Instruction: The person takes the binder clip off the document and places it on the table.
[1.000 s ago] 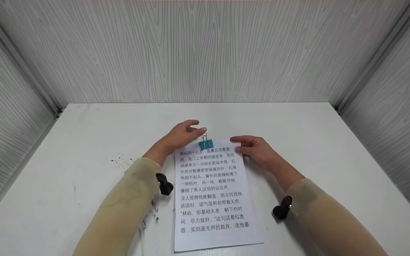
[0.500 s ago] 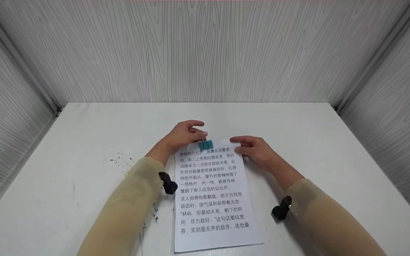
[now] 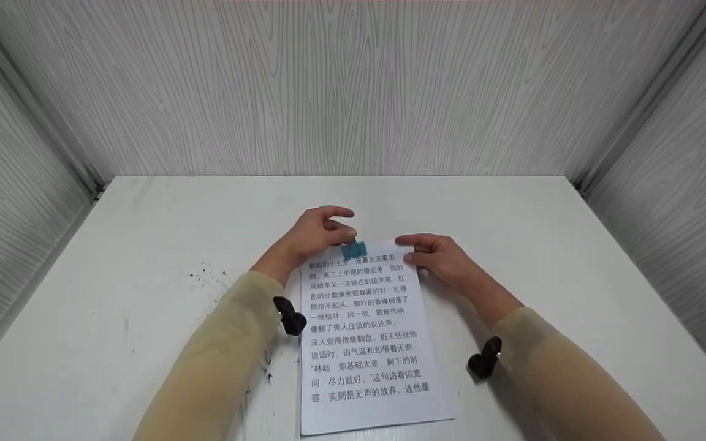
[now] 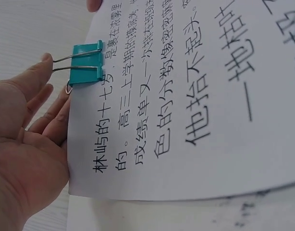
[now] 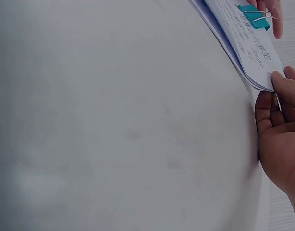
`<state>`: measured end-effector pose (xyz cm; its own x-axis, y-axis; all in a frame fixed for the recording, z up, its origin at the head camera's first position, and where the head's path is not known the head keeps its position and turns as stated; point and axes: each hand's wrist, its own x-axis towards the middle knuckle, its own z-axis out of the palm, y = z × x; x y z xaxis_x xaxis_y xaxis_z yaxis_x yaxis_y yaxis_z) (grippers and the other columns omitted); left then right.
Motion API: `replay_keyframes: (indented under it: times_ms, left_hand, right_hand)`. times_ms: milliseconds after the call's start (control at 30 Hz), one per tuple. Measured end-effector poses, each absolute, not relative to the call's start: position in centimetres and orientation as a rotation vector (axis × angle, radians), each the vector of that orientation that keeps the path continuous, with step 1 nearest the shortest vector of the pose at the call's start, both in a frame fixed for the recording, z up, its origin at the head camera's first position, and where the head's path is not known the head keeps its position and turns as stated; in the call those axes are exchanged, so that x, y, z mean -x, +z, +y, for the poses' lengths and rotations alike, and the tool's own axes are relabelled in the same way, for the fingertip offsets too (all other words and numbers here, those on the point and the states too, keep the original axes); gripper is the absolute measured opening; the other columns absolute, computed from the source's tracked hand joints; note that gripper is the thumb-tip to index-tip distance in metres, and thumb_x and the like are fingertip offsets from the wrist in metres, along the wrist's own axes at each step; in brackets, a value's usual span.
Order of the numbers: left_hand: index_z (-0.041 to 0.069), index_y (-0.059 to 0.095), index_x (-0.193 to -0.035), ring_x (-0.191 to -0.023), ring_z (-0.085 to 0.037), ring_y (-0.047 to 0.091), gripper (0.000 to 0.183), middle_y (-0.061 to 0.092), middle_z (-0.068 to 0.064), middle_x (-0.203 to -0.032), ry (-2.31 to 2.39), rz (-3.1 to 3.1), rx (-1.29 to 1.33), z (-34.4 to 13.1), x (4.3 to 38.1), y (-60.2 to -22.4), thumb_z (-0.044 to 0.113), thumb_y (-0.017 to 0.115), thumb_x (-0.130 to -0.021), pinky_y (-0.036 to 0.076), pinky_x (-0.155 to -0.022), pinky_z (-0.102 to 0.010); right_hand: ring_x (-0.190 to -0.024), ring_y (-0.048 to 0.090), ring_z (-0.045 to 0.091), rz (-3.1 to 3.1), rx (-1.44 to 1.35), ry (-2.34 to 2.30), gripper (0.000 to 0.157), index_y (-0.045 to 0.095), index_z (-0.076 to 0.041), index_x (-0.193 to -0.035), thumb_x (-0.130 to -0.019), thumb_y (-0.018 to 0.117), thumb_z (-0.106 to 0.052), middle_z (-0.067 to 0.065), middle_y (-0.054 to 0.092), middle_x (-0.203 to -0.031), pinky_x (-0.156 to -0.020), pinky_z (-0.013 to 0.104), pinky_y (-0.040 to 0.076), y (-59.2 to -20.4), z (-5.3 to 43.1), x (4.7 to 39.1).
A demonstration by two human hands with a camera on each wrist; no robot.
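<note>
A stack of printed paper [image 3: 362, 343] lies on the white table, with a teal binder clip [image 3: 354, 250] on its top edge. My left hand [image 3: 319, 233] is at the clip. In the left wrist view, the thumb [image 4: 39, 72] meets the end of the front wire handle, and the other fingers curl below, at and behind the page edge. The back handle shows as a small loop under the clip. My right hand [image 3: 442, 257] pinches the top right corner of the sheets, thumb above and fingers beneath, as the right wrist view shows.
The white table [image 3: 573, 263] bears dark specks [image 3: 206, 272] left of the paper. A grey wood-grain panel [image 3: 341, 86] stands behind it, with similar panels on both sides. Black wrist cameras [image 3: 483, 358] sit at both sleeves.
My left thumb has shifted slightly right and down onto the clip's wire handles, which stood in view above the clip before. The right hand and the paper have stayed put.
</note>
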<state>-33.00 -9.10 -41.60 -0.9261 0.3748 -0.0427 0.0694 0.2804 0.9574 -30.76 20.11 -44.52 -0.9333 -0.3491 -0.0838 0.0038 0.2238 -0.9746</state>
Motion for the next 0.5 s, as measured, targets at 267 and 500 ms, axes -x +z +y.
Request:
replay_keyframes:
  times_ms: [267,500]
  left_hand:
    - [0.022,0.058,-0.13,-0.095,-0.017,0.068,0.043,0.071,-0.001,-0.102,1.705,2.398,-0.377,-9.2,32.9,-40.8,0.025,0.073,-0.089,0.045,-0.097,-0.038]
    - [0.023,0.056,-0.13,-0.102,-0.016,0.065,0.043,0.07,-0.001,-0.106,1.712,2.465,-0.29,-13.5,33.0,-39.1,0.028,0.072,-0.09,0.041,-0.103,-0.045]
  right_hand:
    - [-0.108,0.065,0.022,2.244,0.329,-1.718,0.036,0.069,-0.02,-0.123,-0.088,0.072,-0.012,0.005,0.071,-0.112,-0.092,0.03,0.043,-44.6,19.9,30.9]
    - [-0.107,0.065,0.021,2.267,0.331,-1.702,0.036,0.069,-0.02,-0.123,-0.088,0.071,-0.01,0.004,0.072,-0.11,-0.09,0.029,0.043,-44.4,19.6,31.0]
